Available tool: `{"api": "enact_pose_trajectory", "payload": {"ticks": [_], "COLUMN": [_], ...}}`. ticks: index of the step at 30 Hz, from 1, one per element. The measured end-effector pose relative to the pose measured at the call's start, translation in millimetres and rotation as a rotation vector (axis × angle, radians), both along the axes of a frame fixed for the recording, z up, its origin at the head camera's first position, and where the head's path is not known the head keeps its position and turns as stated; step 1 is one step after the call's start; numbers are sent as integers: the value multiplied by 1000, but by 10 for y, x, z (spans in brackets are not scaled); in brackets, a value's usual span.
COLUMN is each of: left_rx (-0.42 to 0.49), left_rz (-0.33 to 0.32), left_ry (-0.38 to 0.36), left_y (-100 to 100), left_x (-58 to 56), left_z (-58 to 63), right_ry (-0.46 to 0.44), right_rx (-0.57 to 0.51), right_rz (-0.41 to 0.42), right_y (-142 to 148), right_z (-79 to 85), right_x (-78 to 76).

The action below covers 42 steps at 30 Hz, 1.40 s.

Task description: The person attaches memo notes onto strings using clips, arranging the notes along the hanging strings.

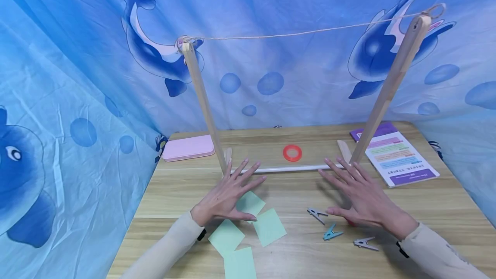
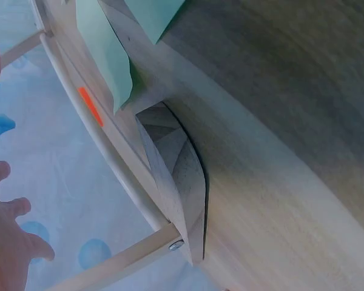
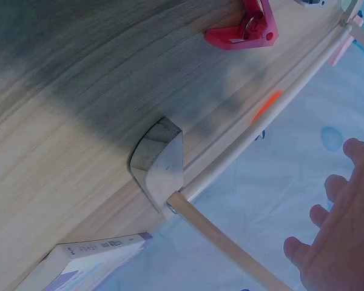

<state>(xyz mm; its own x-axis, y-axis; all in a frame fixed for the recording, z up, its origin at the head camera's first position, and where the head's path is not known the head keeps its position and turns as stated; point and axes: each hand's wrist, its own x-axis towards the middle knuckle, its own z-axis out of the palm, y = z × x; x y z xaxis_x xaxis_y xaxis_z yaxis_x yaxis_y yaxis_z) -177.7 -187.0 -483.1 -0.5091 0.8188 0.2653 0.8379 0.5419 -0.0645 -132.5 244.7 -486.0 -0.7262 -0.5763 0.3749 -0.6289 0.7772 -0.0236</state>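
Observation:
My left hand (image 1: pixel 232 195) is spread, fingers straight, over the table just in front of a wooden stand's left post (image 1: pixel 205 102). Beneath and beside it lie several pale green paper squares (image 1: pixel 269 227). On the other side my right hand (image 1: pixel 362 197) is spread too, close to the right post (image 1: pixel 391 81), and casts a shadow on the wood. Near its thumb lie a teal clothespin (image 1: pixel 332 232) and two grey clothespins (image 1: pixel 366 243). A red clip (image 3: pixel 249 30), mostly hidden by that hand in the head view, shows in the right wrist view. Neither hand holds anything.
A thin string (image 1: pixel 286 35) is tied between the post tops, and a white rod (image 1: pixel 286 168) joins their bases. Behind the rod lies a red ring (image 1: pixel 292 153). A pink case (image 1: pixel 188 148) sits back left, a purple-and-white booklet (image 1: pixel 403 158) at right. Blue curtains (image 1: pixel 248 3) surround the table.

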Motion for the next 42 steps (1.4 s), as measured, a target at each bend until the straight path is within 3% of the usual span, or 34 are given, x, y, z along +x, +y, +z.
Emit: {"api": "enact_pose_trajectory", "payload": {"ticks": [12,17,22,25,30,33,42], "left_rx": [29,99,206,277,413,477,451], "left_rz": [17,46,128,210,335,389,459], "left_ry": [-55,-136,-218,-273,-431,-517,-581], "left_y": [-14,-26,-21,-13,-5,0,-32], "left_x": [31,70,127,163,217,239,279], "left_z": [-6,-5,18,31,59,77,9], "right_ry": [-31,-112,-180,-241,-365,-393,-452], "right_rx": [-49,-102,-210,-301,-395,-419,-446], "right_rz": [-23,-47,-99,-151,-245,-273,-265], "right_y": [45,69,124,164,220,246,306], "right_z": [16,61,90,90,102,100,-22], "right_x": [17,42,61,81,125,144,217]}}
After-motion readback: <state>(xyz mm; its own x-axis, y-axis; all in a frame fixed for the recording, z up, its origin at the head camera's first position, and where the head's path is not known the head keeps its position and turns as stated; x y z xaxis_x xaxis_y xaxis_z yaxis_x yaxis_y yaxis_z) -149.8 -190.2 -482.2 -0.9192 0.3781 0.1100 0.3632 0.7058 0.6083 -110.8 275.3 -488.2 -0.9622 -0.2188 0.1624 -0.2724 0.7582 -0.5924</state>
